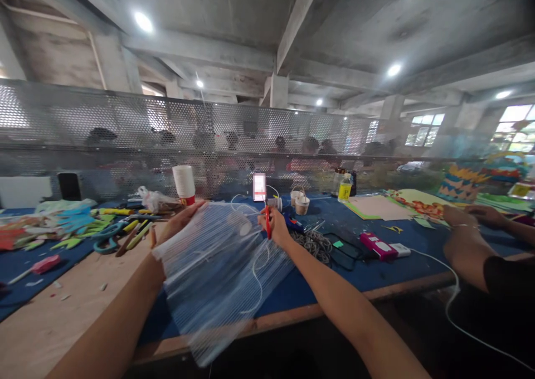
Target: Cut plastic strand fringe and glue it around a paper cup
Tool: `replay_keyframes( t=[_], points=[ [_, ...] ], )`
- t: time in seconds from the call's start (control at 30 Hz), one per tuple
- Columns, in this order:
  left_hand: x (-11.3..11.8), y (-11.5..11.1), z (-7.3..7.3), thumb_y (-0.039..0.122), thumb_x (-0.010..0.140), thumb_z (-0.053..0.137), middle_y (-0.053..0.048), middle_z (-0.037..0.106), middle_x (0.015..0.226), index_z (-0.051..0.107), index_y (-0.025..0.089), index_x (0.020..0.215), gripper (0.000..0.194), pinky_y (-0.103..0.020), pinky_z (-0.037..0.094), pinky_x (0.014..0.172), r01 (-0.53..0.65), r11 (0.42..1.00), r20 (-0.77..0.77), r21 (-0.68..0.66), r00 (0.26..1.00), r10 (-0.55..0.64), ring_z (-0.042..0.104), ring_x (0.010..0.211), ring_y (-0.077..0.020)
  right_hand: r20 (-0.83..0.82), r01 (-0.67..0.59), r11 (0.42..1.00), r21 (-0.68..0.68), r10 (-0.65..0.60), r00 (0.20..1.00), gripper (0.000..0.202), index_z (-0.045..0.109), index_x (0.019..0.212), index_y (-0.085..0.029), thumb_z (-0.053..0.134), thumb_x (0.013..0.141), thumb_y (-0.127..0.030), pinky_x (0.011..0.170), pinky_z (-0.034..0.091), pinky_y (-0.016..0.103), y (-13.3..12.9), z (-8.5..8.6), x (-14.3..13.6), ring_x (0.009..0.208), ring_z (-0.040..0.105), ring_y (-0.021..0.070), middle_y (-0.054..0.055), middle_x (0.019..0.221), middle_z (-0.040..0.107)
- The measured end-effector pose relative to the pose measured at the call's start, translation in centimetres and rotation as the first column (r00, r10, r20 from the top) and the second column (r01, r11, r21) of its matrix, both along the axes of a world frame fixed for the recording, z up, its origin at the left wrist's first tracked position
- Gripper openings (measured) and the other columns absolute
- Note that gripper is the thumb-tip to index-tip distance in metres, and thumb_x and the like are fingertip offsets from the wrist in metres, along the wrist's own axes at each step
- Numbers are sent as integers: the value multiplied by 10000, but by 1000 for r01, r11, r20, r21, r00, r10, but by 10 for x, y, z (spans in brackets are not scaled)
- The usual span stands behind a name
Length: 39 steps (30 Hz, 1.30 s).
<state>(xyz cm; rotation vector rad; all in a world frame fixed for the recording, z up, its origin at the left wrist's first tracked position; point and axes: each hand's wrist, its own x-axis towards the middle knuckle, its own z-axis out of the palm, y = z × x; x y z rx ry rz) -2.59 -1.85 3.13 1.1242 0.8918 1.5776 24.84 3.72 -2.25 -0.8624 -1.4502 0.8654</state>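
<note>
My left hand (183, 221) is closed on the upper left edge of a translucent, finely striped plastic sheet (217, 267), and part of the hand is hidden behind it. The sheet hangs tilted over the table's front edge. My right hand (276, 227) is closed around red-handled scissors (268, 223), held upright at the sheet's upper right corner; their blades are thin and blurred. A white string (259, 281) dangles in a loop below my right hand, over the sheet. Just right of that hand lies a tangled heap of grey cord (314, 244).
Blue-handled scissors (106, 239) and several tools lie left on a wooden board (79, 306). Paper cups (184, 183) and a lit phone (259, 186) stand at the back. A magenta box (378, 246) lies right. Another person's arm (463, 251) reaches in at the right.
</note>
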Motion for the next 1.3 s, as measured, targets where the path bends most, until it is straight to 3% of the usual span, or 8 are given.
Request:
replay_keyframes(
  t=[0.13,0.3,0.5,0.67,0.93,1.17,1.3],
  points=[
    [4,5,-4,167,719,782,-88,753,1106,683,136,1166,459,-226,558,758,79,990,28,-117,997,-76,697,934,-199,-43,64,998,-18,-65,997,219,531,865,-214,654,730,-335,476,428,240,7,1,5,518,550,133,-41,627,587],
    [6,10,-15,118,672,805,-60,743,1081,695,188,1143,490,-214,548,702,126,991,140,-37,983,-120,679,780,-129,-83,141,990,10,-140,987,276,534,904,-211,674,736,-378,502,463,255,15,-1,16,520,569,135,-29,668,612],
    [-6,25,-30,230,577,857,-37,733,924,774,175,904,342,-182,465,592,-105,994,-81,-21,991,103,616,715,-116,-102,64,997,34,-61,993,327,519,933,-217,695,740,-415,489,463,260,18,-3,16,491,571,134,-28,689,637],
    [-11,26,-34,265,537,851,-33,722,795,796,170,935,413,-198,336,473,-215,975,-196,-56,960,201,532,571,-108,-77,-49,997,54,53,996,349,527,963,-212,707,752,-425,507,464,256,7,1,10,507,578,123,-9,759,667],
    [-19,31,-35,246,473,845,-18,714,723,785,149,945,485,-202,376,499,-313,945,-292,-97,916,274,550,571,-120,7,98,992,83,-99,995,288,522,957,-209,643,795,-413,531,489,262,1,8,14,522,586,117,3,831,658],
    [-18,29,-30,115,539,856,-5,735,781,764,189,1077,551,-169,393,457,-164,969,-146,-182,980,139,583,543,-96,12,78,993,84,-79,997,282,526,942,-211,658,781,-401,525,480,250,-4,14,15,527,559,108,-5,805,644],
    [-5,18,-18,112,565,867,-45,772,971,752,191,1129,581,-188,475,542,-16,990,-136,-140,991,-3,682,706,-151,5,6,998,59,-6,1000,287,527,901,-209,690,784,-413,500,456,237,-12,14,7,522,560,107,-19,757,628]
  ],
)
